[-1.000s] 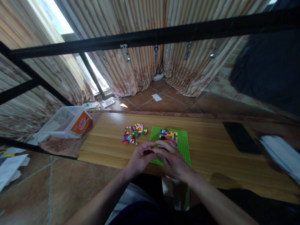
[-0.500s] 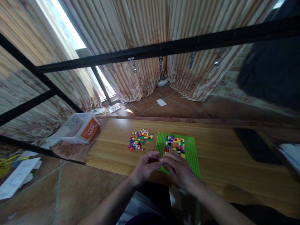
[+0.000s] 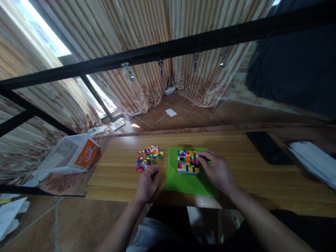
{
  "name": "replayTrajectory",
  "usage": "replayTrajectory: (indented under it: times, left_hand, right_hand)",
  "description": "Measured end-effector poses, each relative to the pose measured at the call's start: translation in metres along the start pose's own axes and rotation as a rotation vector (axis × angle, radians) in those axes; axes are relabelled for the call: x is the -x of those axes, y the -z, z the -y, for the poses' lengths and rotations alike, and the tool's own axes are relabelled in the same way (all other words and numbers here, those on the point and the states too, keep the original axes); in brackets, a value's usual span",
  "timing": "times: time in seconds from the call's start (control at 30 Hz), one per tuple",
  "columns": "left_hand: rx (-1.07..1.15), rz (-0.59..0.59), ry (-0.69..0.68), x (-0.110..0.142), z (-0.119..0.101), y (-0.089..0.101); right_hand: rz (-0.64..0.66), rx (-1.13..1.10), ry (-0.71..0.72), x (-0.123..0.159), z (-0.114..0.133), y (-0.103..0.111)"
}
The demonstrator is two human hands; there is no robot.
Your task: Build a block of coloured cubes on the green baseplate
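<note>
A block of many-coloured toy building bricks stands on a green studded baseplate. My right hand reaches over the plate from the right, its thumb and fingertips pinched at the block's upper right corner on what looks like a small pale building brick. To the left, my left hand rests low over the table, fingers curled in, beside the near edge of a pile of loose building bricks. Whatever its fingers hold, if anything, is hidden.
The wooden table carries a flat black object and a white bundle on the right. A clear plastic bin with an orange label stands off the left end. A dark metal bar crosses beyond the table.
My hands were together over the baseplate's near part. Now the right has moved to the block's upper right corner and the left has gone left to the loose bricks. The view has shifted.
</note>
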State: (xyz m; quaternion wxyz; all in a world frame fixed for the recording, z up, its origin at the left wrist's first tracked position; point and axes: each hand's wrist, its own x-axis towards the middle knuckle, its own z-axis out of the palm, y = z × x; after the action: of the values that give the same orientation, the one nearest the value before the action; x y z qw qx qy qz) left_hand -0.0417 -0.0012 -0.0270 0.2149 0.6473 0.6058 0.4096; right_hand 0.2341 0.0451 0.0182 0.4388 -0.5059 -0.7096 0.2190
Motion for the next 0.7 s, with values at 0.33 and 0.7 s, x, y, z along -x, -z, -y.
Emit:
replayTrajectory:
  times: [0.33,0.7]
  left_hand:
    - [-0.018,0.032,-0.007,-0.001,0.005,0.001]
    - [-0.06,0.029,-0.03,-0.001,0.005,0.002]
  right_hand:
    - [0.002,-0.079,-0.016,0.002,-0.003,-0.015]
    - [-0.099,-0.298,-0.248,0.006,-0.02,-0.034]
